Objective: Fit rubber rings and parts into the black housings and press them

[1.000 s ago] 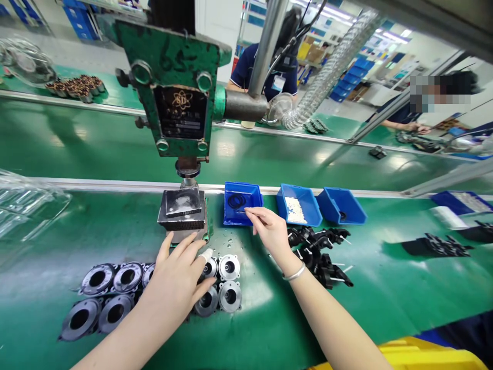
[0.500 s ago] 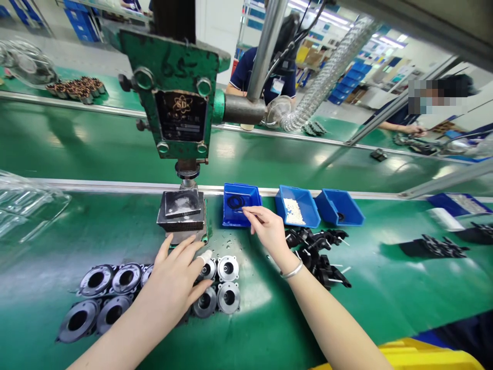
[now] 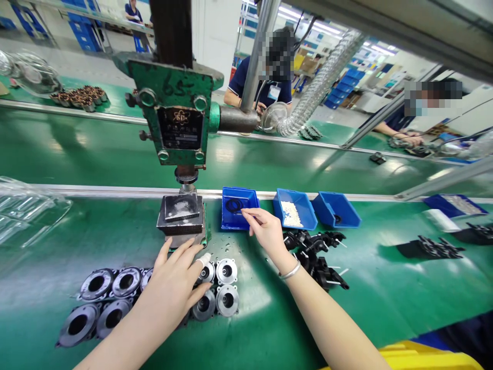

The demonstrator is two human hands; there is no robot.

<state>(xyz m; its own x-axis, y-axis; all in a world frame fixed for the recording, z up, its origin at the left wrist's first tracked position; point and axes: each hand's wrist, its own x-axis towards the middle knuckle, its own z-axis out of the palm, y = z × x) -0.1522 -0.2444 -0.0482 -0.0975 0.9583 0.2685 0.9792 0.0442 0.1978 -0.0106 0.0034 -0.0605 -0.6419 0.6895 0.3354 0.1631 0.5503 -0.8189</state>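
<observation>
My left hand (image 3: 179,275) lies with fingers spread over the round metal housings (image 3: 227,300), fingertips close to the base of the green press (image 3: 181,231). One of its fingers wears a white cover. Over the near edge of a blue bin (image 3: 239,222), my right hand (image 3: 265,228) is closed in a pinch on a thin pointed tool (image 3: 238,213); most of this tool is hidden by the fingers. Black rubber rings (image 3: 233,205) lie in that bin, close to the tool's tip. Some housings are covered by my left hand and forearm.
Right of the ring bin stand a blue bin of small white parts (image 3: 295,226) and another blue bin (image 3: 339,208). Black parts with white pins (image 3: 318,257) lie beside my right forearm. A clear plastic tray (image 3: 31,216) sits at left. Co-workers sit across the bench.
The view has shifted slightly. My right hand stays at the ring bin with the thin tool, and my left hand keeps its place. A co-worker across the bench has leaned into clearer view.
</observation>
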